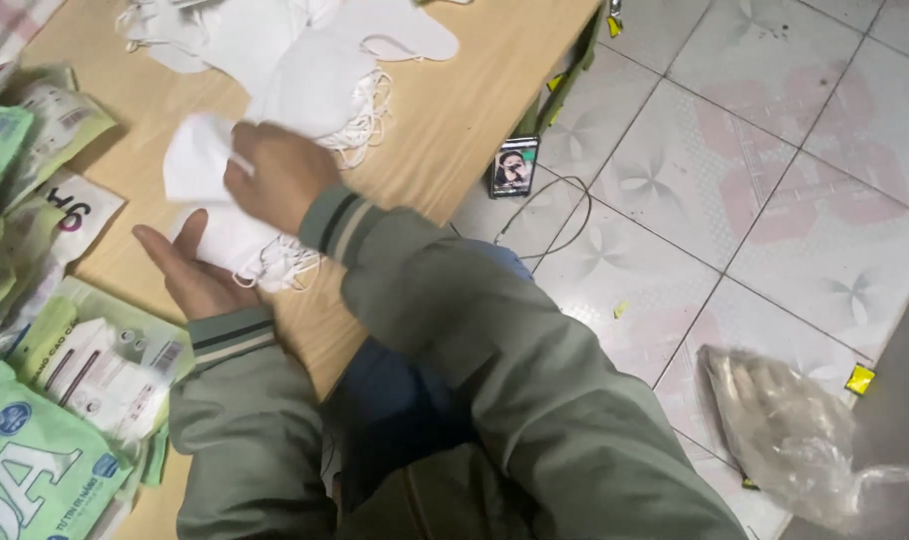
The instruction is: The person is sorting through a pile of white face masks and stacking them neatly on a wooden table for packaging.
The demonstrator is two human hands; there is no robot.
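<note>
Masks [236,243], white, in a small stack with ear loops trailing toward the table edge, resting on left hand [189,268]; palm up, fingers spread flat beneath, not gripping. Right hand [279,172] curled shut around one more white mask [196,152], held just above the stack. Best lowered square onto the stack, edges matched, loops kept to one side and untangled. Left palm best kept level against sliding. Bigger heap of masks [304,50] farther up the wooden table [454,110]; green-and-white packets [84,365] at the left; phone [514,166] standing on the tiled floor [774,180].
</note>
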